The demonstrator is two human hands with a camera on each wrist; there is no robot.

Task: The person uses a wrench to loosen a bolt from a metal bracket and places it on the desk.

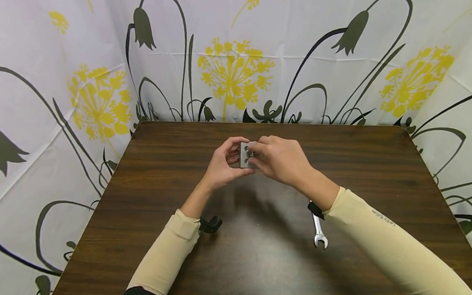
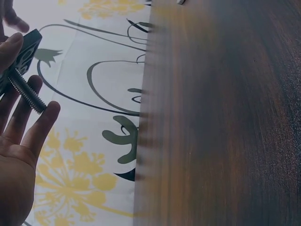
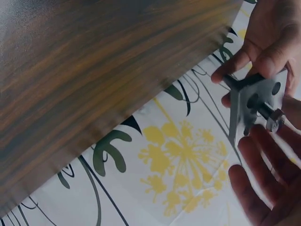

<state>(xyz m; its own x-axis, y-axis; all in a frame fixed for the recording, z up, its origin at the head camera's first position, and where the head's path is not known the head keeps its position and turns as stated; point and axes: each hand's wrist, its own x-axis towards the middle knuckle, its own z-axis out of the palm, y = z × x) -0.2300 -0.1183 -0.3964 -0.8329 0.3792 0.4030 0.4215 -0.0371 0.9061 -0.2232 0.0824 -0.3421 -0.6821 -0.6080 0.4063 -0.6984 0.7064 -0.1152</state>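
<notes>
A grey metal plate with several holes is held up over the far part of the table. My left hand grips it by its edges, thumb below and fingers above in the head view. A bolt passes through one hole, its head out on the near face. Behind the plate the threaded shank sticks out between my left fingers in the left wrist view. At the head of the bolt are the curled fingertips of my right hand, pinching it; they partly cover the plate.
An open-end wrench lies on the dark wooden table, partly hidden under my right wrist. Behind the table's far edge hangs a white curtain with yellow and grey flowers. Each wrist wears a black camera mount.
</notes>
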